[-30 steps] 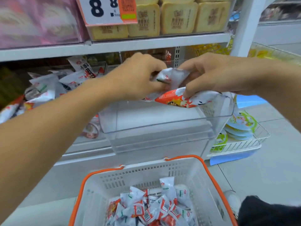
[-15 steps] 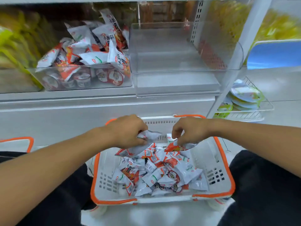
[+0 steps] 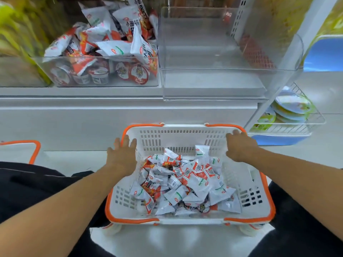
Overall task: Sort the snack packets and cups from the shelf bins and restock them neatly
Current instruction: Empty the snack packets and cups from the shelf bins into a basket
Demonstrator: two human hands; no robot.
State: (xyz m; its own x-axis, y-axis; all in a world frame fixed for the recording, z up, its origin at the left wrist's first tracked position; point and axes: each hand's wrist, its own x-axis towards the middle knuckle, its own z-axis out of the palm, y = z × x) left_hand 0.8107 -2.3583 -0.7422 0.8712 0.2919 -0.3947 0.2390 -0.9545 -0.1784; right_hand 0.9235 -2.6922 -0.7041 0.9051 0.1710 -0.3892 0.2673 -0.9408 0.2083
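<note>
Snack packets (image 3: 185,184) in basket (image 3: 248,184) on floor; behind it, shelf: packed bin (image 3: 61,71) left, bare bin (image 3: 213,84) right

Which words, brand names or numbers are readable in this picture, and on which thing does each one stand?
"小面" followed by characters too blurred to read: on a tall snack packet in the left shelf bin.
"小面": on a packet in the basket.
Round red logos, barcodes and green marks on the other packets: too small to read.
Cup lids in the left bin: blurred.

Bright even light, blurred, wide-angle-bent edges
</note>
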